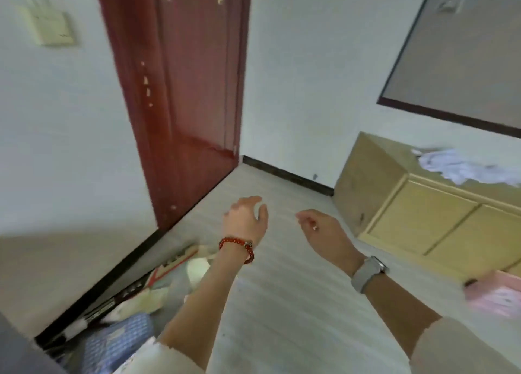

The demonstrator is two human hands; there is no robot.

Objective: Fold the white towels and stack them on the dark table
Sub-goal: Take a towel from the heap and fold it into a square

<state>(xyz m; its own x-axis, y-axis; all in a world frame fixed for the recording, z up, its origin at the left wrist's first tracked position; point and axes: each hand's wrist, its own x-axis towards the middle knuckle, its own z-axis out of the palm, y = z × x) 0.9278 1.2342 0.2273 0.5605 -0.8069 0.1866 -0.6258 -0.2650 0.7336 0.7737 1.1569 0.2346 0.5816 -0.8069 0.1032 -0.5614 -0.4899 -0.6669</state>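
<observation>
I see a pale wood-look floor (282,303) running to white walls, with a dark red door (183,91) at eleven o'clock and a dark-framed panel (456,55) on the wall at two o'clock. The whole view is blurred. At three o'clock stands a light wooden cabinet (417,215), and on its top lies a crumpled heap of white towels (456,167), unfolded. No dark table shows from where I look. Both arms reach forward at the middle of the view. My left hand (245,218), with a red bead bracelet (239,246) on the wrist, hangs over the floor with fingers loosely curled, holding nothing. My right hand (324,230), with a grey watch (368,273) on the wrist, is just beside it, apart from it, fingers likewise relaxed and empty. At seven o'clock, along the baseboard, lies a blurred clutter of bags (135,303).
</observation>
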